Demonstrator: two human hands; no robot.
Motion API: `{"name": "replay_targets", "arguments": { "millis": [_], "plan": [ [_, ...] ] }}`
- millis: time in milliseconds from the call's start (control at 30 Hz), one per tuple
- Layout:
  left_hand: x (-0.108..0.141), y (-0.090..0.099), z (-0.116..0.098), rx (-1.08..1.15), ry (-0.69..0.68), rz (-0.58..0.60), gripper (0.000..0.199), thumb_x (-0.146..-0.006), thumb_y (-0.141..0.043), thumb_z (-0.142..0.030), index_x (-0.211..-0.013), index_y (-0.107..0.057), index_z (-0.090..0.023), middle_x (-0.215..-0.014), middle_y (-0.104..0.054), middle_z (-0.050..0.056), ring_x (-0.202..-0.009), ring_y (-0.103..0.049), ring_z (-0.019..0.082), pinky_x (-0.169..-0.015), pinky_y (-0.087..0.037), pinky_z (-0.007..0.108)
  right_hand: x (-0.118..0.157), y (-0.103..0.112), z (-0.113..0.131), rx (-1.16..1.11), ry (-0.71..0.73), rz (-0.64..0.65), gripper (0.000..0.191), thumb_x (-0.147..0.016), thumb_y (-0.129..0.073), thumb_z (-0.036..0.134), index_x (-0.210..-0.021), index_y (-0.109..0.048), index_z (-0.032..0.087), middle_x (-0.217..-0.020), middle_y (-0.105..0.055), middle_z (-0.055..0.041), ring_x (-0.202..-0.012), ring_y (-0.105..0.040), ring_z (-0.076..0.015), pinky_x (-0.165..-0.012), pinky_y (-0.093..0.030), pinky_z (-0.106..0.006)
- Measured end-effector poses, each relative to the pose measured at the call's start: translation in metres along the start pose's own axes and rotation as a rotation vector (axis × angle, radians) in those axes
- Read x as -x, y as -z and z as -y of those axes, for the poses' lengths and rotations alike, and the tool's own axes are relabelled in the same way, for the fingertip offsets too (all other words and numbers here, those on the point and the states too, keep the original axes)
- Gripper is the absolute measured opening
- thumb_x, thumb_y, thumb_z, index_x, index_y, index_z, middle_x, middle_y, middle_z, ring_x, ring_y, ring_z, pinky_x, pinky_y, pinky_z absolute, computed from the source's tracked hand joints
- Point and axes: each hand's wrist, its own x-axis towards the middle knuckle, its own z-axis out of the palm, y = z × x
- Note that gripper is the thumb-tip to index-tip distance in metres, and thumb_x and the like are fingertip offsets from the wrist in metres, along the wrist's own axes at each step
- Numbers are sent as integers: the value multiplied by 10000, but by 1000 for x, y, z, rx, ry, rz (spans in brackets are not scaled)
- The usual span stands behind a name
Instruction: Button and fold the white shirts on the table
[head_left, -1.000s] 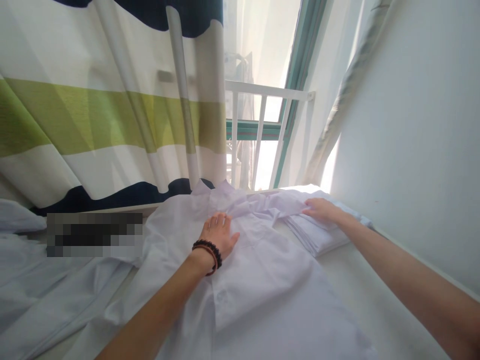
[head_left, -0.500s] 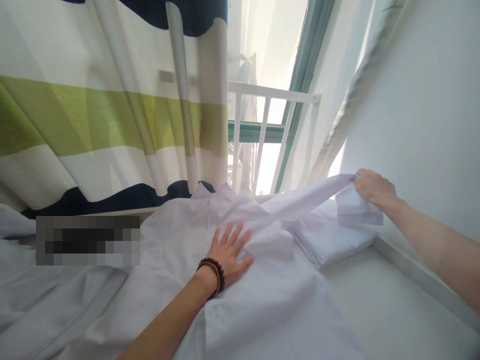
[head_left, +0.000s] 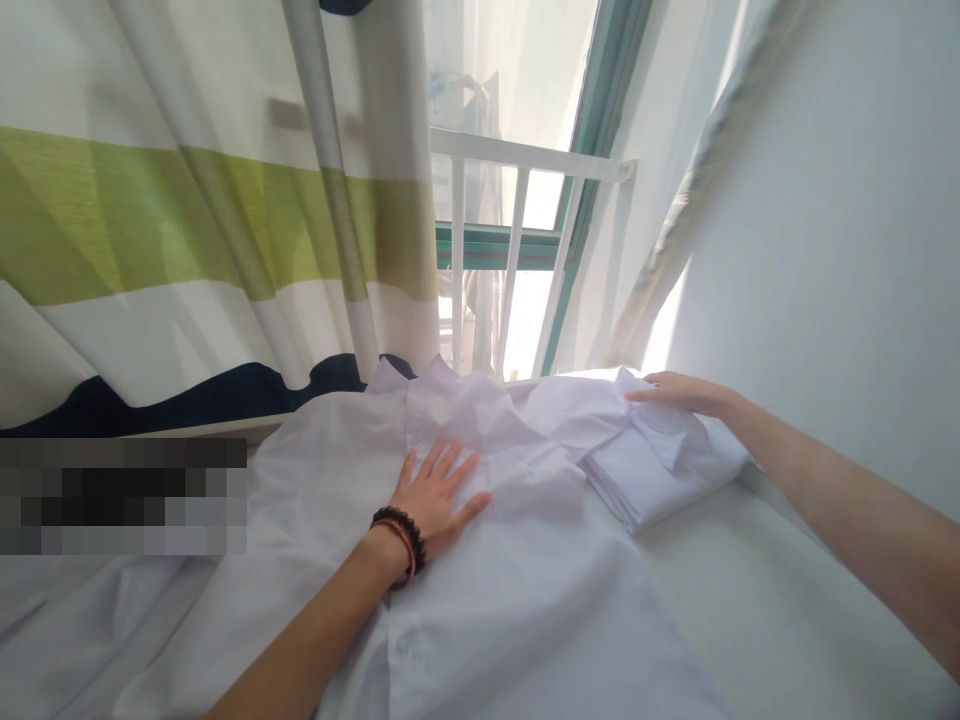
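Note:
A white collared shirt (head_left: 510, 590) lies spread out before me, its collar toward the window. My left hand (head_left: 433, 495), with dark beads and a reddish band at the wrist, presses flat on the shirt's chest with fingers spread. On the right, my right hand (head_left: 675, 390) pinches the shirt's sleeve (head_left: 592, 405), whose cuff end droops below the fingers. Under that sleeve sits a folded stack of white cloth (head_left: 652, 490). Its layered edges show on the near side.
A striped curtain (head_left: 225, 220) in white, green and navy hangs at the back left. White railing bars (head_left: 517, 260) stand before the window. A wall (head_left: 840, 250) rises on the right. More white cloth (head_left: 97, 630) lies at the left, beside a blurred-out patch.
My right hand has moved left and inward, so the sleeve that was stretched out is now slack and bunched. My left hand stays flat on the shirt. The view has shifted slightly.

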Motion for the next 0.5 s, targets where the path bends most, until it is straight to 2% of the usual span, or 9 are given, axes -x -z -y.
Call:
{"name": "replay_targets", "arguments": {
  "millis": [100,167,267,367,433,500],
  "plan": [
    [-3,-5,-1,-10,10,5,662,-907,-254,-662,-1467,-322,-314,-1566,-209,17,-1451,-122,287,-1149,-32,571,16,-2,10,-157,-34,196,265,-619,-788,237,-874,-745,180,-822,-731,-75,-723,-669,-234,-632,-524,-305],
    [-2,-6,-1,-6,9,-6,667,-902,-268,-665,-1465,-327,-312,-1565,-215,18,-1451,-124,291,-1148,-24,575,23,-1,15,-231,-84,226,218,-631,-748,152,-848,-739,152,-774,-720,-76,-702,-659,-234,-624,-515,-311],
    [3,-4,3,28,9,-3,673,-901,-273,-664,-1464,-331,-302,-1560,-235,22,-1447,-140,295,-1145,-22,584,27,5,20,-291,-152,125,119,-729,-628,140,-803,-706,89,-680,-673,-90,-631,-617,-212,-566,-471,-294],
    [6,5,15,127,-9,-15,662,-902,-307,-629,-1443,-383,-254,-1541,-297,48,-1434,-184,307,-1146,-78,576,32,25,35,-404,-128,-13,237,-848,-499,190,-974,-644,52,-775,-663,-111,-631,-571,-160,-540,-427,-253],
    [5,14,25,271,-70,-70,648,-884,-347,-620,-1356,-503,-204,-1480,-410,88,-1393,-280,314,-1145,-174,527,45,42,56,-505,-35,-50,286,-895,-457,228,-1098,-588,75,-898,-660,-106,-675,-561,-128,-570,-425,-227],
    [4,24,32,526,-97,-92,644,-865,-357,-646,-1217,-603,-167,-1330,-559,131,-1259,-458,312,-1068,-345,473,69,56,86,-574,69,-19,292,-906,-475,299,-1108,-591,123,-907,-650,-63,-688,-558,-113,-590,-423,-217]
  ]
}}
